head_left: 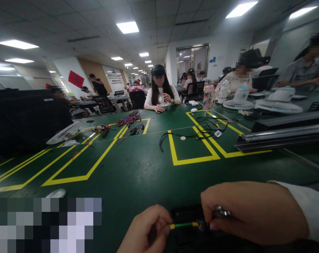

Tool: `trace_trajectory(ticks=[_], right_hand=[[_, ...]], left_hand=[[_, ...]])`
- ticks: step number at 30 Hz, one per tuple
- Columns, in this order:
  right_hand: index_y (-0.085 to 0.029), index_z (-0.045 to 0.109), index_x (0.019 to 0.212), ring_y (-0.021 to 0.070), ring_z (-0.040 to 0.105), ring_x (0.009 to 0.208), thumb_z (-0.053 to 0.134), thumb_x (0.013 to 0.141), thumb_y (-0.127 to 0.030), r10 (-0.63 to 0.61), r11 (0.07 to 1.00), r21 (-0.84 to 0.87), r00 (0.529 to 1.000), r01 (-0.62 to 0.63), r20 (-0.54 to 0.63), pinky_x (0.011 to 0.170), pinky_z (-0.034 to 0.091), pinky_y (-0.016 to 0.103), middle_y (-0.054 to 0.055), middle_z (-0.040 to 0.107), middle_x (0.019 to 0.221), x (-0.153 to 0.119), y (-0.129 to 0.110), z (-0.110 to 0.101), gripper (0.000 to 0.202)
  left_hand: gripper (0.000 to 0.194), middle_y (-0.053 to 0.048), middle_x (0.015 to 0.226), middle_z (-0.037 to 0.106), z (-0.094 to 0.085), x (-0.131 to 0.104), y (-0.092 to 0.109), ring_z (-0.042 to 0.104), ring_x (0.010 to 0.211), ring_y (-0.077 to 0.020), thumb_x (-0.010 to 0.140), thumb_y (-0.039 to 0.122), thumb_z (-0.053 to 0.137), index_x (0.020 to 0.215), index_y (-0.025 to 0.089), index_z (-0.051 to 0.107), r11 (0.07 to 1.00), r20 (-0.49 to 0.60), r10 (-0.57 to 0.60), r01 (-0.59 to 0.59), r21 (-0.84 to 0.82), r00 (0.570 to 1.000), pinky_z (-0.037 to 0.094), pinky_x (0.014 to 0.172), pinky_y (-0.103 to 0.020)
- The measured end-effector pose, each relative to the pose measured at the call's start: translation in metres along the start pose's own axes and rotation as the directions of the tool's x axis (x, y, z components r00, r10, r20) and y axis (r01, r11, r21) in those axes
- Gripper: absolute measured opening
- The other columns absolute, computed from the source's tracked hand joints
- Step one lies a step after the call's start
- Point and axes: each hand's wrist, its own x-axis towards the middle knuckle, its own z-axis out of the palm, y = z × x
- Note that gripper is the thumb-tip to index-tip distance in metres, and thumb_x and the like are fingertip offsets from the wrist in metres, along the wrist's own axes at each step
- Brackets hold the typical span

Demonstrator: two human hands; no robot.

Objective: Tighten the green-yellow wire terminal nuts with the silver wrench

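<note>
In the head view, a green table [138, 168] is spreading across the foreground, with strips of yellow tape [106, 158] marking out boxes on it. Beyond it an office is stretching back under lit ceiling panels [127, 27], where several people are sitting; across the table, a person in a white top [160, 94] is facing this way. Tangled wires [129, 118] are lying on the left half of the table, a black cable [180, 134] on the right half, and dark metallic rails [283, 135] are jutting in from the right.

A thin green piece with yellow ends [183, 225] is sitting low in the view, between the two hands. Its long axis is running nearly level from side to side, its left end pointing into the left hand [150, 230], which is pinching it between thumb and fingers. The right hand [235, 211] is closing on a shiny metal piece [222, 211], just beside the right end.

A pink-lidded bottle [208, 99] is standing upright at the table's far side, near a white bottle [223, 93]; their contents are too unclear to tell.
</note>
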Motion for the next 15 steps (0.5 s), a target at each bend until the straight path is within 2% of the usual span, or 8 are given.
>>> trace_trajectory(ticks=[3, 6, 8, 10, 12, 15], right_hand=[[-0.026, 0.066, 0.091, 0.0206, 0.069, 0.073, 0.063, 0.088, -0.018, -0.038, 0.999, 0.028, 0.999, 0.038, -0.01, 0.061, 0.046, 0.027, 0.0, 0.076, 0.086, -0.003, 0.0, -0.007, 0.009], [-0.025, 0.064, 0.089, 0.0175, 0.063, 0.067, 0.059, 0.093, -0.026, 0.028, 0.984, 0.177, 0.986, 0.002, -0.163, 0.058, 0.046, 0.025, -0.002, 0.07, 0.078, -0.013, 0.003, -0.002, 0.007], [-0.025, 0.06, 0.087, 0.0169, 0.059, 0.065, 0.053, 0.098, -0.035, 0.156, 0.947, 0.315, 0.939, -0.055, -0.306, 0.058, 0.048, 0.025, -0.003, 0.064, 0.075, -0.021, 0.005, 0.01, 0.016], [-0.026, 0.058, 0.088, 0.017, 0.058, 0.064, 0.05, 0.1, -0.039, 0.298, 0.905, 0.401, 0.886, -0.143, -0.355, 0.057, 0.05, 0.025, -0.003, 0.06, 0.073, -0.028, 0.008, 0.029, 0.02], [-0.026, 0.058, 0.085, 0.0172, 0.06, 0.063, 0.054, 0.097, -0.032, 0.312, 0.919, 0.358, 0.865, -0.168, -0.394, 0.058, 0.051, 0.025, -0.003, 0.061, 0.072, -0.031, 0.01, 0.05, 0.014], [-0.027, 0.059, 0.087, 0.0189, 0.064, 0.065, 0.056, 0.095, -0.032, 0.272, 0.941, 0.302, 0.874, -0.154, -0.403, 0.06, 0.052, 0.026, -0.001, 0.067, 0.077, -0.032, 0.013, 0.07, 0.01]], left_hand=[[0.01, 0.003, 0.069, 0.053, 0.0, -0.003, 0.002, 0.05, 0.061, -0.0144, 0.088, 0.017, 0.05, 0.085, 0.021, 0.058, 0.999, -0.006, -0.039, 0.039, 0.001, 0.999, 0.038, 0.056, -0.022], [0.009, 0.003, 0.069, 0.053, 0.001, -0.004, 0.006, 0.05, 0.063, -0.0144, 0.089, 0.017, 0.051, 0.085, 0.022, 0.058, 0.998, -0.023, -0.06, 0.059, -0.016, 0.998, 0.038, 0.058, -0.023], [0.009, 0.003, 0.068, 0.054, 0.001, -0.003, 0.007, 0.049, 0.062, -0.0141, 0.089, 0.018, 0.051, 0.084, 0.022, 0.057, 0.998, -0.024, -0.055, 0.054, -0.036, 0.998, 0.036, 0.058, -0.023], [0.009, 0.003, 0.069, 0.054, 0.001, -0.002, 0.007, 0.049, 0.061, -0.0139, 0.089, 0.017, 0.052, 0.084, 0.022, 0.057, 0.997, -0.018, -0.063, 0.062, -0.047, 0.998, 0.035, 0.057, -0.023], [0.009, 0.004, 0.069, 0.054, 0.0, -0.002, 0.007, 0.049, 0.061, -0.0138, 0.089, 0.016, 0.052, 0.085, 0.021, 0.058, 0.996, -0.007, -0.07, 0.069, -0.05, 0.998, 0.035, 0.057, -0.022], [0.009, 0.004, 0.068, 0.052, -0.001, -0.002, 0.008, 0.048, 0.06, -0.0138, 0.09, 0.017, 0.051, 0.086, 0.021, 0.058, 0.997, 0.007, -0.069, 0.069, -0.038, 0.998, 0.035, 0.056, -0.022]])
